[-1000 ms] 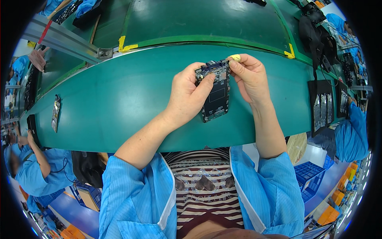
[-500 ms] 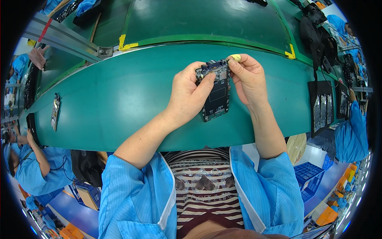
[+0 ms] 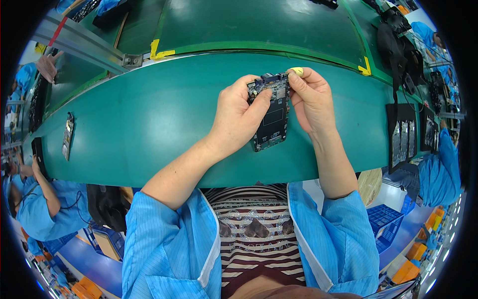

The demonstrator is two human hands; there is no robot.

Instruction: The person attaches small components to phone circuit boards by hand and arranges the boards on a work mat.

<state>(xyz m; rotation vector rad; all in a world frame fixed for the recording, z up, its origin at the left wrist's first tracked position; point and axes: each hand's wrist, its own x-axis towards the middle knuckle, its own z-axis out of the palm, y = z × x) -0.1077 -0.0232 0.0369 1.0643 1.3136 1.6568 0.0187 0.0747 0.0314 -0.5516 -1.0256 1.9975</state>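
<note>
A dark circuit board [image 3: 272, 117] with small components along its top is held up over the green worktop [image 3: 164, 129]. My left hand [image 3: 238, 109] is closed on its upper left side, the thumb lying across the component area. With thumb and index finger pinched together, my right hand [image 3: 311, 94] is at the board's top right corner. A yellow covering [image 3: 297, 71] wraps that index fingertip. Whether the pinch holds the board's edge or some small part there is hidden by the fingers.
Another narrow board [image 3: 68, 136] lies on the worktop at far left. A black tray [image 3: 401, 134] with several boards sits at the right end. Beyond a green raised edge runs a darker surface [image 3: 259, 25]. Co-workers in blue are at both sides; a blue crate [image 3: 383, 224] stands low right.
Both hands and the board have shifted very slightly, with the board turned a little. The grip of each hand looks the same.
</note>
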